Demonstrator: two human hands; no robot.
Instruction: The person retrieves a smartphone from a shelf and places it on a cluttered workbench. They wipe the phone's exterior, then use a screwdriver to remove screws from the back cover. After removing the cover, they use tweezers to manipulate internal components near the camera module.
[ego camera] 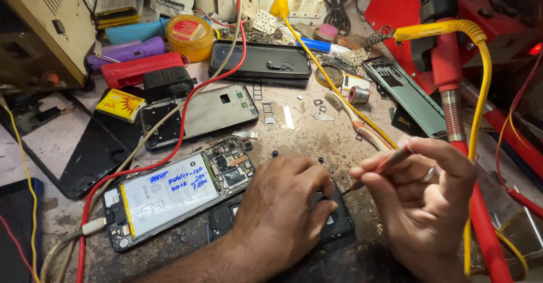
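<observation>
Below, left hand (283, 204) pressing flat on black phone part (339, 226), right hand (421, 198) pinching thin tool (378, 168) (tip at part).

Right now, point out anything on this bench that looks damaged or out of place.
The opened phone lies with its battery and circuit board exposed, a red wire draped across it. Tiny loose screws sit scattered beside the left hand.

We see a stained desk (317, 130) carrying an opened phone (169, 195), a bare phone frame (212, 113), a yellow tin (190, 36), small screws and a solder spool (358, 94)
</observation>
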